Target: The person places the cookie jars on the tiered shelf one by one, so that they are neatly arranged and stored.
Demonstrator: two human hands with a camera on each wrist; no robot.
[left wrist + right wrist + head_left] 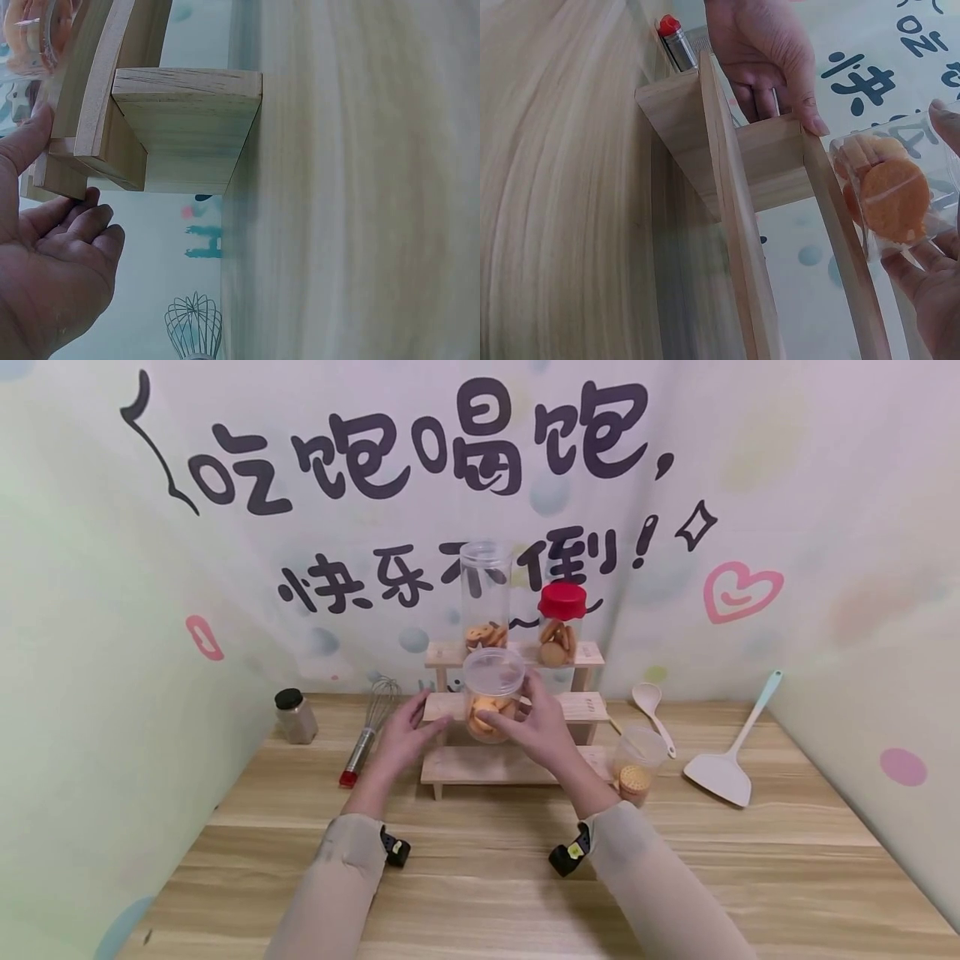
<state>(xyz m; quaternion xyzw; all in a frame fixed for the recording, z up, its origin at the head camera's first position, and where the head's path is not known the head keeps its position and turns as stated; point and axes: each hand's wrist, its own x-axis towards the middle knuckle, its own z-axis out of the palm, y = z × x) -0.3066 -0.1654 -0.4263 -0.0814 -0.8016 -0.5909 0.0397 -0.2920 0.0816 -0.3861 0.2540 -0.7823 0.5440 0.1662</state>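
Observation:
A three-tier wooden shelf stand [495, 766] stands against the back wall. My left hand [408, 732] grips the left end of its middle tier. The left wrist view shows the thumb on top and curled fingers [90, 225] by the underside. My right hand [546, 727] holds a clear plastic jar [493, 681] of round orange cookies, thumb on the near side. In the right wrist view the cookies [895, 199] press against the jar wall, close to the middle tier's board. On the top tier are a tall clear jar [486, 589] and a red-lidded jar [562, 602], both holding cookies.
Left of the stand lie a whisk [367, 731] and a black-lidded jar [296, 718]. On the right are a clear cup [637, 760] with cookies, a white spoon [654, 714] and a white spatula [723, 772]. A printed cloth [375, 527] hangs behind.

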